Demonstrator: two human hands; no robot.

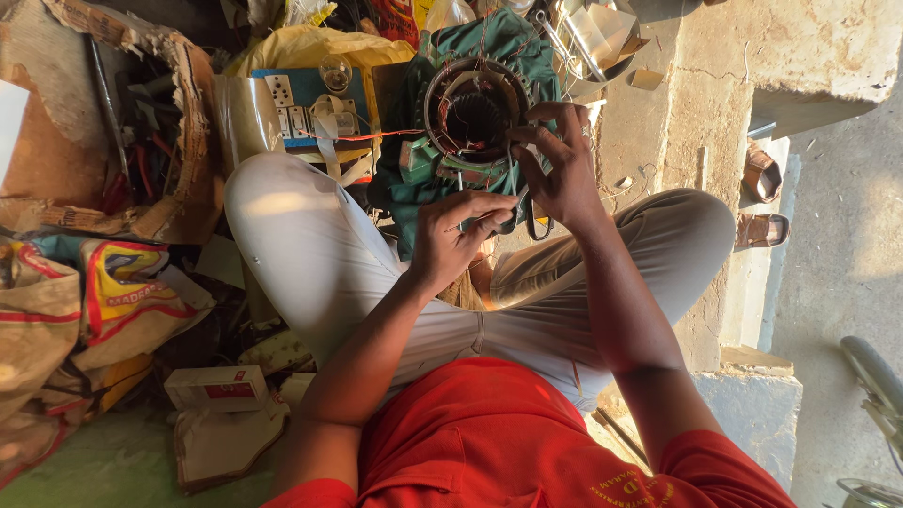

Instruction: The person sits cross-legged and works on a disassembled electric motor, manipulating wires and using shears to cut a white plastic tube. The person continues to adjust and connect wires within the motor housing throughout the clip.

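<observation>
A round motor stator [475, 111] with copper wire windings rests on a green cloth [503, 47] in front of my crossed legs. My left hand [454, 235] pinches something thin just below the stator; I cannot tell what it is. At the stator's right rim, my right hand [562, 165] has its fingers curled around wires. A dark pair of scissors or pliers [534, 221] hangs beneath my right hand. I sit cross-legged in pale trousers and a red shirt.
A torn cardboard box [141, 122] of tools stands at the left. A blue switchboard [306, 108] lies beside the stator. Printed sacks [94, 301] and a small red and white box [214, 386] lie at lower left. Sandals [760, 198] sit by a concrete step at right.
</observation>
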